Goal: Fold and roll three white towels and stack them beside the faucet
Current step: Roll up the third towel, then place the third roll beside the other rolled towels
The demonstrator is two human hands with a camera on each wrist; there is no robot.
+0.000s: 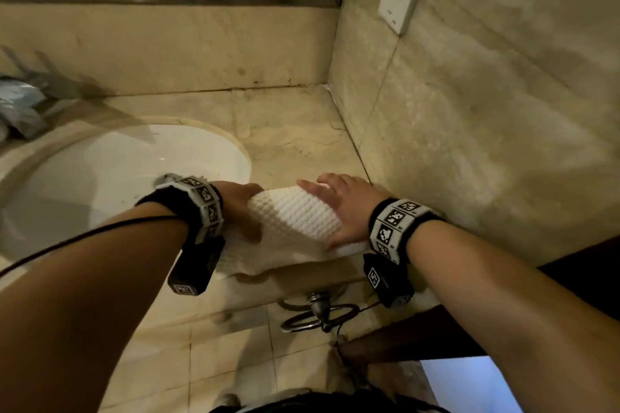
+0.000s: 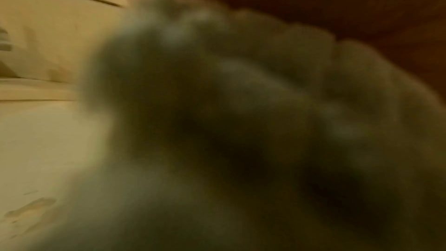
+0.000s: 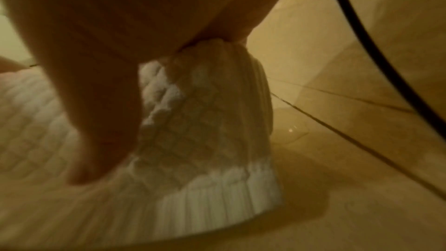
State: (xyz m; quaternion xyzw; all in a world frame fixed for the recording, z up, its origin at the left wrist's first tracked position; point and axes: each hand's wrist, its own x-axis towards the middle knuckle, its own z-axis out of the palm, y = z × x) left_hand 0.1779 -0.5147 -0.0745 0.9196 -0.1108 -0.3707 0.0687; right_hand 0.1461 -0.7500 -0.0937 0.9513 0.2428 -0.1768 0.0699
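Note:
One white waffle-weave towel lies on the marble counter to the right of the sink, partly rolled. Its flat unrolled part reaches the counter's front edge. My left hand grips the roll's left end, fingers over the top and thumb beneath. My right hand wraps the right end, fingers laid across the top. In the right wrist view the thumb presses the flat cloth in front of the roll. The left wrist view is filled by the blurred towel. No other towels are in view.
The white sink basin sits left of the towel. A blurred grey metal object stands at the far left. The tiled side wall rises just right of my right hand. A metal towel ring hangs below the counter edge.

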